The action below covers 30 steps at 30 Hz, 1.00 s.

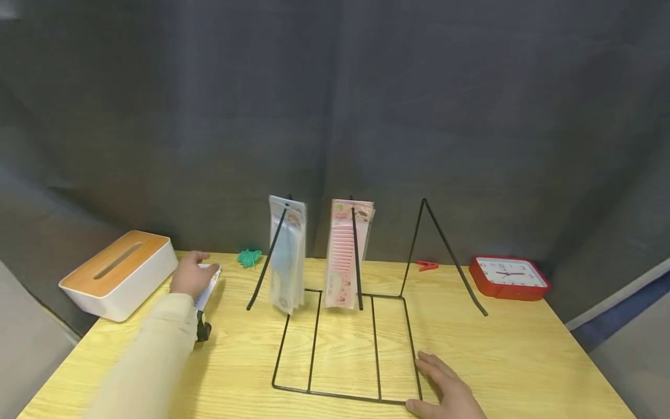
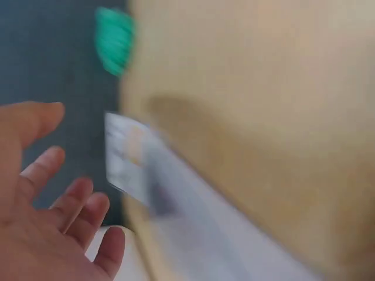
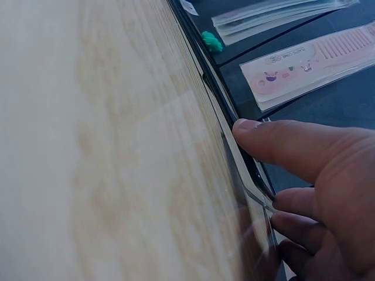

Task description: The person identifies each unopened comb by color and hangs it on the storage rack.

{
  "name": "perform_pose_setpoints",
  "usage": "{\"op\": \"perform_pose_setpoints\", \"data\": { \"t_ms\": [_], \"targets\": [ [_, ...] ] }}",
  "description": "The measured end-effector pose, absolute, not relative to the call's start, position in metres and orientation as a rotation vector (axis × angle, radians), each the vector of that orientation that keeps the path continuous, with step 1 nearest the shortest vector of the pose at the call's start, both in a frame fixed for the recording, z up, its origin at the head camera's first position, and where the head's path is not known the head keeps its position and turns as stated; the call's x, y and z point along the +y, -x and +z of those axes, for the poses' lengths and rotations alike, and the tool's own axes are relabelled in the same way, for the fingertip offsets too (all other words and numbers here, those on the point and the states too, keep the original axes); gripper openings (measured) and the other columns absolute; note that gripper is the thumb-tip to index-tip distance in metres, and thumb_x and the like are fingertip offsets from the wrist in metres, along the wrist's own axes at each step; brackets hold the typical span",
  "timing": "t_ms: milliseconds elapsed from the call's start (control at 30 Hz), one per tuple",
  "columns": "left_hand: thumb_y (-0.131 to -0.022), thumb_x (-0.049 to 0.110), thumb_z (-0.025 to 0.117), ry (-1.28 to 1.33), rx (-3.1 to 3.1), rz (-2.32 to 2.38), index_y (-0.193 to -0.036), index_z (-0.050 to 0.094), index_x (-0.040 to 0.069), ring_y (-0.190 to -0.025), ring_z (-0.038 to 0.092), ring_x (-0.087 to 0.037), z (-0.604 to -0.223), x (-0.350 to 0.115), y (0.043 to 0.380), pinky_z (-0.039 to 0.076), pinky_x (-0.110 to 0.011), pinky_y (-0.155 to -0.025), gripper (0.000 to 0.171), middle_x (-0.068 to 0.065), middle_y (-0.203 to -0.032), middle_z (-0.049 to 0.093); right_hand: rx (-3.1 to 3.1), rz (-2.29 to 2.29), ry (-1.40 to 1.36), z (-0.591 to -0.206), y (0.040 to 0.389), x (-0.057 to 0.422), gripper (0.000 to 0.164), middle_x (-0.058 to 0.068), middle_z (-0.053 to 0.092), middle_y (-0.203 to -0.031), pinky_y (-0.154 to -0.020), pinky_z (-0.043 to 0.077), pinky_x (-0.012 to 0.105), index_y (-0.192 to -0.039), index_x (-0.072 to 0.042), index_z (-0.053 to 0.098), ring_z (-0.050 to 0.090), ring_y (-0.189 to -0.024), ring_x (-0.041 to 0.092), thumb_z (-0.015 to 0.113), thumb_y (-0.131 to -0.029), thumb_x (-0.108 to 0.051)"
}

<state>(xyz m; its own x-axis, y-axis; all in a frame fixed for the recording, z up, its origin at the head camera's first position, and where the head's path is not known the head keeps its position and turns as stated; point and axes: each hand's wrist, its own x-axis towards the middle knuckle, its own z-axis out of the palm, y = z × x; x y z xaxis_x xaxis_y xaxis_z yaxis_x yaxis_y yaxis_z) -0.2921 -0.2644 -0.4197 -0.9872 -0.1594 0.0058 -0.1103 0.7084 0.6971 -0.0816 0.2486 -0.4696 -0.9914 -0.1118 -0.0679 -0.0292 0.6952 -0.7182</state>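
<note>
My left hand (image 1: 193, 276) reaches over the left side of the table, beside a flat white packet (image 1: 209, 288) that it partly hides in the head view. In the left wrist view its fingers are spread and apart from the blurred packet (image 2: 205, 216). At the front right corner of a black wire rack (image 1: 342, 397) lies my right hand (image 1: 445, 387), thumb by the front bar and fingers along the side bar. Packaged blue combs (image 1: 285, 256) hang on the rack's left hook, and packaged pink combs (image 1: 342, 250) on the middle one. The right hook carries nothing.
A white tissue box (image 1: 141, 282) with a wooden lid stands at the far left. Green string (image 1: 249, 258) and a red clip (image 1: 427, 265) lie along the back edge. At the right is a red clock (image 1: 508, 278); a small black object (image 1: 203, 327) sits near my left wrist.
</note>
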Motion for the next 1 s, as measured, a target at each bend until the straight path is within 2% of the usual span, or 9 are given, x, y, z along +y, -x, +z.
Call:
{"op": "perform_pose_setpoints", "data": {
  "t_ms": [133, 300, 400, 467, 533, 633, 733, 867, 1000],
  "targets": [
    [-0.095, 0.031, 0.059, -0.326, -2.989, -0.93, -0.151, 0.032, 0.0, -0.12, 0.044, -0.059, -0.449, -0.28, 0.298, 0.042, -0.066, -0.088, 0.069, -0.036, -0.143, 0.042, 2.784, -1.182, 0.096, -0.469, 0.081, 0.25, 0.079, 0.022, 0.043, -0.152, -0.103, 0.036, 0.069, -0.14, 0.0, 0.056, 0.035, -0.139, 0.051, 0.083, -0.079, -0.044],
    [-0.086, 0.025, 0.064, -0.316, -3.062, -0.837, -0.155, 0.023, 0.001, -0.119, 0.039, -0.06, -0.459, -0.286, 0.298, 0.037, -0.071, -0.089, 0.084, -0.037, -0.142, 0.039, 2.787, -1.174, 0.09, -0.468, 0.081, 0.249, 0.078, 0.021, 0.044, -0.152, -0.105, 0.035, 0.067, -0.139, -0.001, 0.057, 0.035, -0.139, 0.05, 0.083, -0.079, -0.043],
    [-0.083, 0.025, 0.066, -0.266, -3.073, -0.862, -0.154, 0.023, 0.0, -0.115, 0.044, -0.059, -0.46, -0.292, 0.299, 0.041, -0.068, -0.086, 0.087, -0.038, -0.14, 0.042, 2.786, -1.177, 0.095, -0.467, 0.08, 0.249, 0.077, 0.021, 0.044, -0.152, -0.105, 0.034, 0.067, -0.139, -0.001, 0.056, 0.035, -0.14, 0.049, 0.083, -0.079, -0.042],
    [-0.086, 0.024, 0.068, -0.193, -3.058, -0.924, -0.149, 0.033, -0.004, -0.108, 0.052, -0.053, -0.458, -0.295, 0.298, 0.045, -0.061, -0.083, 0.078, -0.038, -0.133, 0.049, 2.783, -1.184, 0.094, -0.467, 0.08, 0.249, 0.077, 0.021, 0.044, -0.152, -0.105, 0.034, 0.067, -0.139, -0.001, 0.056, 0.035, -0.14, 0.049, 0.083, -0.08, -0.042],
    [-0.09, 0.022, 0.066, -0.111, -3.019, -0.994, -0.137, 0.045, -0.007, -0.098, 0.057, -0.044, -0.452, -0.297, 0.292, 0.047, -0.053, -0.079, 0.059, -0.034, -0.123, 0.056, 2.78, -1.185, 0.096, -0.468, 0.08, 0.249, 0.077, 0.022, 0.043, -0.152, -0.105, 0.034, 0.068, -0.139, -0.001, 0.056, 0.034, -0.14, 0.05, 0.083, -0.079, -0.042],
    [-0.098, 0.022, 0.063, 0.002, -2.918, -1.095, -0.121, 0.056, -0.006, -0.089, 0.057, -0.03, -0.436, -0.295, 0.277, 0.046, -0.041, -0.075, 0.037, -0.025, -0.113, 0.062, 2.78, -1.19, 0.109, -0.47, 0.081, 0.247, 0.079, 0.023, 0.043, -0.152, -0.103, 0.035, 0.069, -0.139, 0.0, 0.056, 0.034, -0.139, 0.051, 0.083, -0.079, -0.043],
    [-0.101, 0.028, 0.061, 0.051, -2.797, -1.218, -0.118, 0.058, -0.003, -0.084, 0.058, -0.022, -0.414, -0.286, 0.258, 0.048, -0.034, -0.07, 0.035, -0.017, -0.107, 0.067, 2.786, -1.199, 0.118, -0.473, 0.082, 0.247, 0.08, 0.023, 0.043, -0.152, -0.103, 0.034, 0.07, -0.138, 0.0, 0.056, 0.034, -0.139, 0.052, 0.083, -0.078, -0.044],
    [-0.1, 0.032, 0.064, 0.115, -2.601, -1.495, -0.117, 0.056, -0.001, -0.075, 0.061, -0.014, -0.381, -0.264, 0.219, 0.053, -0.028, -0.062, 0.038, -0.009, -0.097, 0.069, 2.803, -1.187, 0.149, -0.475, 0.083, 0.249, 0.08, 0.024, 0.044, -0.151, -0.101, 0.036, 0.071, -0.138, 0.001, 0.056, 0.035, -0.138, 0.053, 0.082, -0.079, -0.045],
    [-0.098, 0.014, 0.066, 0.27, -2.297, -1.798, -0.11, 0.057, 0.0, -0.075, 0.062, -0.011, -0.351, -0.235, 0.169, 0.054, -0.025, -0.062, 0.021, -0.003, -0.091, 0.068, 2.804, -1.186, 0.165, -0.475, 0.084, 0.252, 0.08, 0.025, 0.043, -0.151, -0.1, 0.037, 0.071, -0.139, 0.002, 0.055, 0.035, -0.137, 0.054, 0.082, -0.08, -0.045]
  ]
}}
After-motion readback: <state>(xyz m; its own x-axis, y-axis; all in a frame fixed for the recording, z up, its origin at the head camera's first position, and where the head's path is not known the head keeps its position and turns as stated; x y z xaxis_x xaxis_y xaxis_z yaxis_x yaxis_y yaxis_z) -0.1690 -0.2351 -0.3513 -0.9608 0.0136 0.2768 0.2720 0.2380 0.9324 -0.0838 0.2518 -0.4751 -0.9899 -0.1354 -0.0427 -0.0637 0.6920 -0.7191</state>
